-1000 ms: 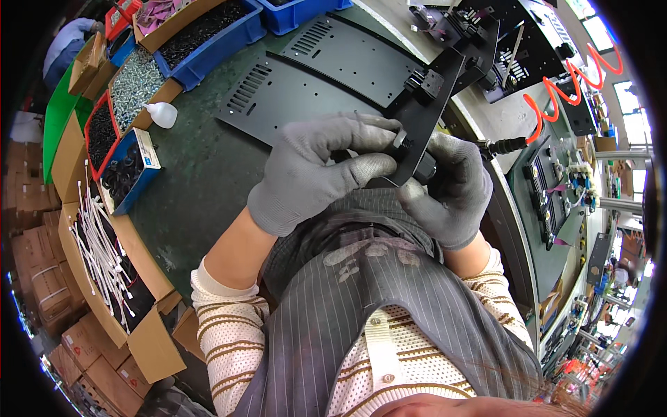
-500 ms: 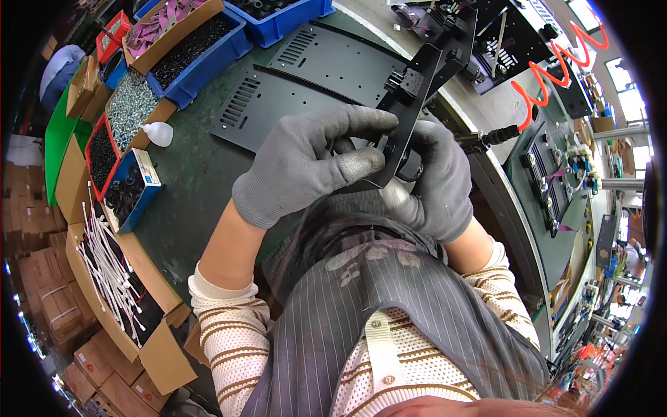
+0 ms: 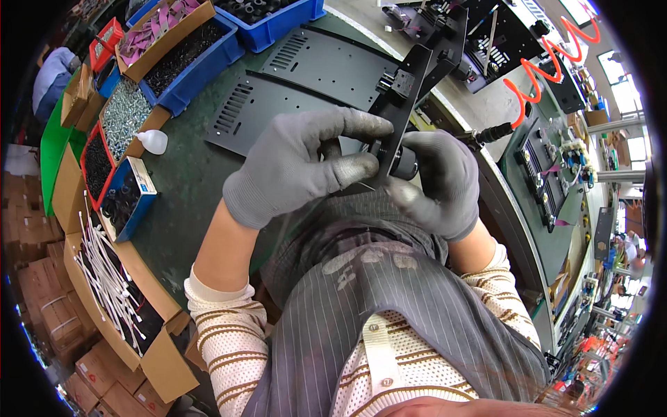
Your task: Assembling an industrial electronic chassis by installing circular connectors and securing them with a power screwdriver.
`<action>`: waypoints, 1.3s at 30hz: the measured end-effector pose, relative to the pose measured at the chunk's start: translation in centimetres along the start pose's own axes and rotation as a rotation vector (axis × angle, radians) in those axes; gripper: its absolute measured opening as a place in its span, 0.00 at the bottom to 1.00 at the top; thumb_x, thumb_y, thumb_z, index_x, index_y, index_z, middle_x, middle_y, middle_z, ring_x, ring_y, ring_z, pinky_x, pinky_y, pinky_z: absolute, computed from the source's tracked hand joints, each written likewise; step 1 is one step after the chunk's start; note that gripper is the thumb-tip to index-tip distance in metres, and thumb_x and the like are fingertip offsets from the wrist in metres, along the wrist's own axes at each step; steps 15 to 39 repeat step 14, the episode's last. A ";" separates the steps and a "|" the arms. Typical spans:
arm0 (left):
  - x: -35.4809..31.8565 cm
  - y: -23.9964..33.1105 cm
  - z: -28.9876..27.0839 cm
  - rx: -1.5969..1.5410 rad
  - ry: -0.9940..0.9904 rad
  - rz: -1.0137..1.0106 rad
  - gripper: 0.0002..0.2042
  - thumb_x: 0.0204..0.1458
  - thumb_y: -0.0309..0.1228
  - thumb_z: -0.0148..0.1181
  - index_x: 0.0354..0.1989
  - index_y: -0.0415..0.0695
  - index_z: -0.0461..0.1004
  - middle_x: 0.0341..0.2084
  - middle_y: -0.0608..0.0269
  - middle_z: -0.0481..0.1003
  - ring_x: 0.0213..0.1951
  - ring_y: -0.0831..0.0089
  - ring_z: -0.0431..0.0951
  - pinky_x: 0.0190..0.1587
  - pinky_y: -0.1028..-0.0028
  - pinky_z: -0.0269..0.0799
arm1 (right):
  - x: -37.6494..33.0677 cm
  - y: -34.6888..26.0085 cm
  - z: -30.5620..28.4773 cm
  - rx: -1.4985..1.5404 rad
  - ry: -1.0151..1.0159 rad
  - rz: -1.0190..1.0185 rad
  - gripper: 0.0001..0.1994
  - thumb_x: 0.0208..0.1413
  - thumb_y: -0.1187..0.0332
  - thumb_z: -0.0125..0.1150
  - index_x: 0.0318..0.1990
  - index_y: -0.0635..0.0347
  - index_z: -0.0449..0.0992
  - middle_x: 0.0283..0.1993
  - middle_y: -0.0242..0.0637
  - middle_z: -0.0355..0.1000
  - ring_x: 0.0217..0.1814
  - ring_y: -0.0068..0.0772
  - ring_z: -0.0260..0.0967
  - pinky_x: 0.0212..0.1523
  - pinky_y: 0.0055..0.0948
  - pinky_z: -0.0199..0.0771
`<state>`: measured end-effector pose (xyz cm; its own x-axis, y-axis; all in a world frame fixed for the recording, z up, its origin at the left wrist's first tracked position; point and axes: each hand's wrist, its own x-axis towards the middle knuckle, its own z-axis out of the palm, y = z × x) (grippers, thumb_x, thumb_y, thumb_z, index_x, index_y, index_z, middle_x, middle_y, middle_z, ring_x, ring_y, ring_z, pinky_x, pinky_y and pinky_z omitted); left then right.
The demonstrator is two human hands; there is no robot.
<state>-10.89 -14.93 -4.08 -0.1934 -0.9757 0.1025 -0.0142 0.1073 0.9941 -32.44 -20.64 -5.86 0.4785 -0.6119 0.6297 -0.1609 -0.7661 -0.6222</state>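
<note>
Both my hands wear grey gloves and meet at a long black metal bracket (image 3: pixel 419 72) held edge-on above the bench. My left hand (image 3: pixel 299 163) pinches the bracket's lower end between thumb and forefinger. My right hand (image 3: pixel 434 182) grips a small black round part (image 3: pixel 404 164) pressed against the other side of the bracket. A small grey switch-like fitting (image 3: pixel 401 83) sits in the bracket's upper half.
Two black vented metal plates (image 3: pixel 292 83) lie flat on the green bench behind my hands. Blue bins and cardboard boxes of screws and small parts (image 3: pixel 125 111) line the left. A white bottle (image 3: pixel 151 142) and a box of white cable ties (image 3: pixel 104 264) are near. Orange coiled hose (image 3: pixel 549 59) hangs right.
The view has drawn closer on my hands. My left fingers have shifted along the bracket's lower end; both hands keep their hold.
</note>
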 end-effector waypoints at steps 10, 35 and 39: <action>0.0 0.2 -0.5 0.056 -0.034 0.000 0.20 0.46 0.27 0.64 0.50 0.35 0.73 0.24 0.69 0.76 0.19 0.91 0.66 0.21 0.88 0.61 | 1.9 -1.1 -0.2 -0.019 -0.287 0.052 0.22 0.39 0.54 0.70 0.34 0.63 0.73 0.28 0.41 0.72 0.30 0.41 0.72 0.31 0.31 0.71; -0.7 0.5 -2.5 -0.758 -0.344 0.225 0.28 0.51 0.43 0.63 0.59 0.45 0.66 0.25 0.67 0.79 0.24 0.84 0.79 0.17 0.92 0.64 | 1.5 -0.6 -0.2 0.056 -0.348 0.248 0.23 0.42 0.50 0.67 0.34 0.64 0.73 0.27 0.40 0.72 0.29 0.42 0.72 0.30 0.33 0.71; -0.7 0.5 -2.5 -0.758 -0.344 0.225 0.28 0.51 0.43 0.63 0.59 0.45 0.66 0.25 0.67 0.79 0.24 0.84 0.79 0.17 0.92 0.64 | 1.5 -0.6 -0.2 0.056 -0.348 0.248 0.23 0.42 0.50 0.67 0.34 0.64 0.73 0.27 0.40 0.72 0.29 0.42 0.72 0.30 0.33 0.71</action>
